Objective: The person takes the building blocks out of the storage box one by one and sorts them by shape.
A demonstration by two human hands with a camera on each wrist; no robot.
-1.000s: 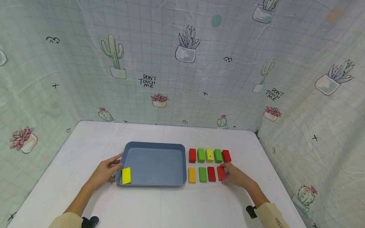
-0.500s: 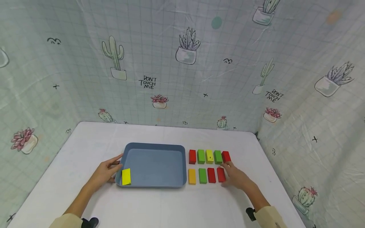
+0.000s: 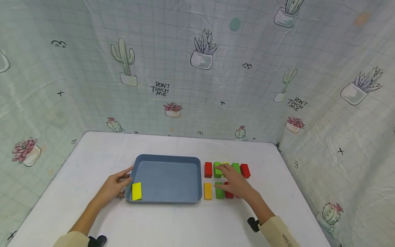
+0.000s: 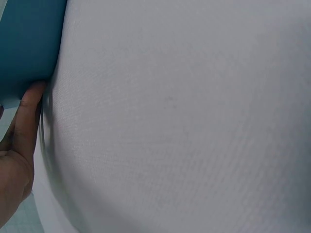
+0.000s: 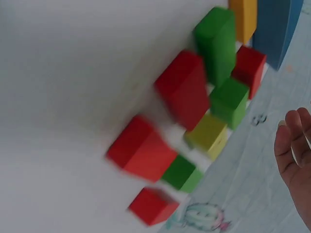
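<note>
My left hand (image 3: 113,185) rests against the left edge of a blue-grey tray (image 3: 163,201), its fingers touching the outer wall; in the left wrist view fingers meet the tray (image 4: 29,53). A bright yellow block (image 3: 136,191) lies in the tray's near left corner. Over the two rows of blocks hovers my right hand (image 3: 236,181), thumb and fingers spread, holding nothing visible. Below it are a green block (image 3: 219,194) and a red block (image 3: 229,195), partly covered. Fingertips pass over the far green block (image 3: 217,173) and hide most of the yellow block (image 5: 209,136).
An orange-yellow block (image 3: 207,191) and a red block (image 3: 208,169) stand nearest the tray's right side. At the far right end of the back row is another red block (image 3: 245,171). Patterned cloth (image 3: 172,68) hangs behind the white table (image 3: 172,223).
My right hand has left the right end of the block rows and moved left over their middle, uncovering the far right red block. The left hand and tray have stayed put.
</note>
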